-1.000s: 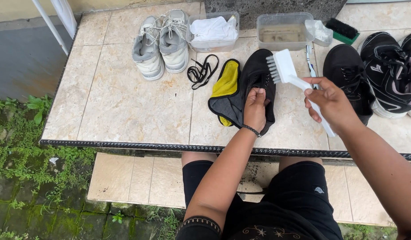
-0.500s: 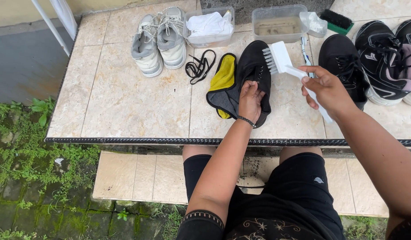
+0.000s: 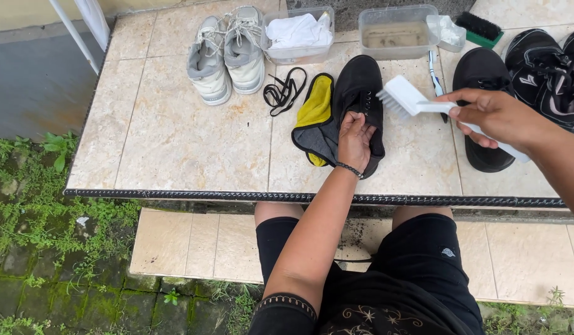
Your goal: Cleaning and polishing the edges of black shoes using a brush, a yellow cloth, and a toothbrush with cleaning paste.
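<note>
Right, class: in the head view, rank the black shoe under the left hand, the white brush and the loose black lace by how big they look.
1. Black shoe.
2. White brush, part hidden by the right hand.
3. Black lace, bunched up.

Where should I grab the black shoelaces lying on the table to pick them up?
Pinch the loose black shoelaces at the bunched middle, coming straight down from above. They lie flat in a tangled pile on the tan tiled tabletop, between the grey-white sneakers and the yellow-and-grey cloth, so the sides are crowded.
</note>
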